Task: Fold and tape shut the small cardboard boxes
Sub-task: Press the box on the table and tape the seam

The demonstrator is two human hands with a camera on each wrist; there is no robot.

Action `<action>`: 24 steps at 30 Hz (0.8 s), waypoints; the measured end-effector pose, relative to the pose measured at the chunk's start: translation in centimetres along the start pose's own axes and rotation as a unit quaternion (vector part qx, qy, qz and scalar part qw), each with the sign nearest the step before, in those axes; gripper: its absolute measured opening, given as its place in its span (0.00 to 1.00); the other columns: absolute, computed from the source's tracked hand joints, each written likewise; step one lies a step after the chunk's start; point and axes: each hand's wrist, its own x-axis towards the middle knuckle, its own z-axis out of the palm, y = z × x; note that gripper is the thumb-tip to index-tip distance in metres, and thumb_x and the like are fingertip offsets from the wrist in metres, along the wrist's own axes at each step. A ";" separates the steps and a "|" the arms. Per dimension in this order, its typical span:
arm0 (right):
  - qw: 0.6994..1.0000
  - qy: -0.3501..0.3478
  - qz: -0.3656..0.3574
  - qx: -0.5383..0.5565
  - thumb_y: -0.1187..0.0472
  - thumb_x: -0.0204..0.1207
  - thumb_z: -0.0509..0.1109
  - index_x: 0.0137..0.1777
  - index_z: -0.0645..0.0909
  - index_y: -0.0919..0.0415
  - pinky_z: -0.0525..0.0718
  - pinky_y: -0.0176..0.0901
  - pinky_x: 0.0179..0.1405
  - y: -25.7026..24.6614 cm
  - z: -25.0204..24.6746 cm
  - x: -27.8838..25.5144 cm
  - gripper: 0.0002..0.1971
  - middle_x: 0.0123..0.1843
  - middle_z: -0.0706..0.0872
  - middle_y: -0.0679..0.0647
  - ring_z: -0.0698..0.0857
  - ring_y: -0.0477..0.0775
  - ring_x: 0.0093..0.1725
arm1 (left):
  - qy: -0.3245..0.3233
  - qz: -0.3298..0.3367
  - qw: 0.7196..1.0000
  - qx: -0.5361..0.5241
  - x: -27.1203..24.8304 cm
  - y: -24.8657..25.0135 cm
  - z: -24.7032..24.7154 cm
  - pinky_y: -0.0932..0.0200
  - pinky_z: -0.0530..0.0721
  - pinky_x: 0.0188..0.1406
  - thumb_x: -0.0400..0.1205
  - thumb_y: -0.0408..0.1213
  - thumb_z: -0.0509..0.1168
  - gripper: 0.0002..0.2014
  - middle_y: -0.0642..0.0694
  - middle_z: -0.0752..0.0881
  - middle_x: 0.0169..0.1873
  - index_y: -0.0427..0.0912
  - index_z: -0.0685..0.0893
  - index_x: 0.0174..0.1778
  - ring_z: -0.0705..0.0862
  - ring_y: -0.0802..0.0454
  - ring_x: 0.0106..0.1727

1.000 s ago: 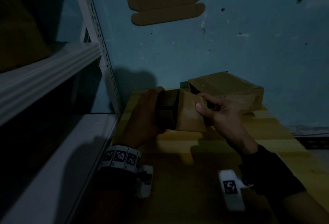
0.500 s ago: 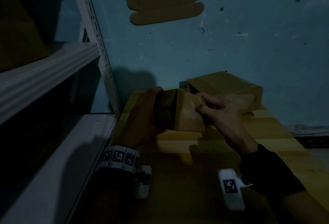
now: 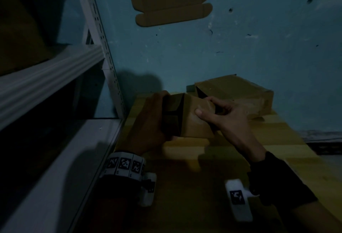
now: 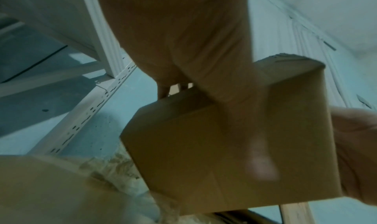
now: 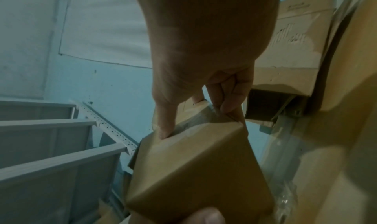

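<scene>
the small cardboard box (image 3: 192, 119) is held off the table, between both hands – left hand (image 3: 148, 121) cupping its left open end, right hand (image 3: 227, 119) pinching the right end – long axis running left-right.

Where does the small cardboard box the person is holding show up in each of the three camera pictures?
Head view: the small box sits centre frame, above the wooden table, between the left hand and right hand.
Left wrist view: box fills centre and lower right.
Right wrist view: box at bottom centre, under the fingers.
Shared landmark: the white perforated shelf post.
</scene>
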 end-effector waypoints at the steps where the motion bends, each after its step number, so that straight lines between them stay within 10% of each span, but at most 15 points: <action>1: 1.000 0.005 -0.008 -0.008 0.50 0.69 0.81 0.62 0.89 0.55 0.92 0.41 0.40 0.0 0.2 0.0 0.22 0.50 0.94 0.42 0.94 0.46 0.49 | -0.002 0.002 1.000 0.005 0.0 0.1 -0.1 0.58 0.72 0.54 0.57 0.43 0.88 0.52 0.54 0.68 0.62 0.43 0.66 0.74 0.66 0.62 0.60; 12: 1.000 0.028 -0.009 -0.006 0.59 0.76 0.79 0.70 0.87 0.57 0.93 0.45 0.45 0.3 0.3 0.5 0.22 0.52 0.95 0.44 0.94 0.47 0.49 | -0.010 0.028 0.999 0.013 0.0 0.1 -0.3 0.61 0.68 0.55 0.51 0.58 0.87 0.59 0.48 0.71 0.67 0.41 0.70 0.76 0.68 0.56 0.66; 16: 0.999 0.026 -0.003 -0.018 0.59 0.77 0.78 0.71 0.86 0.55 0.94 0.51 0.47 0.7 0.1 0.7 0.22 0.55 0.94 0.48 0.94 0.49 0.50 | -0.116 -0.054 0.992 -0.012 0.1 -1.5 0.3 0.59 0.68 0.68 0.52 0.72 0.74 0.55 0.44 0.74 0.53 0.25 0.74 0.56 0.70 0.43 0.70; 21: 0.999 0.035 -0.009 -0.020 0.61 0.76 0.78 0.70 0.87 0.55 0.92 0.49 0.43 1.0 0.3 0.8 0.21 0.53 0.95 0.50 0.94 0.50 0.48 | 0.042 0.101 0.993 -0.033 -0.4 2.3 -0.5 0.39 0.68 0.72 0.64 0.56 0.62 0.34 0.47 0.65 0.61 0.51 0.64 0.66 0.66 0.43 0.61; 24: 0.999 0.039 -0.013 -0.028 0.60 0.75 0.79 0.69 0.88 0.54 0.89 0.44 0.38 1.2 0.3 0.8 0.21 0.54 0.95 0.50 0.94 0.49 0.48 | 0.033 0.111 0.993 -0.010 -0.4 1.6 -0.2 0.46 0.76 0.63 0.65 0.54 0.62 0.33 0.48 0.65 0.61 0.52 0.64 0.67 0.67 0.44 0.61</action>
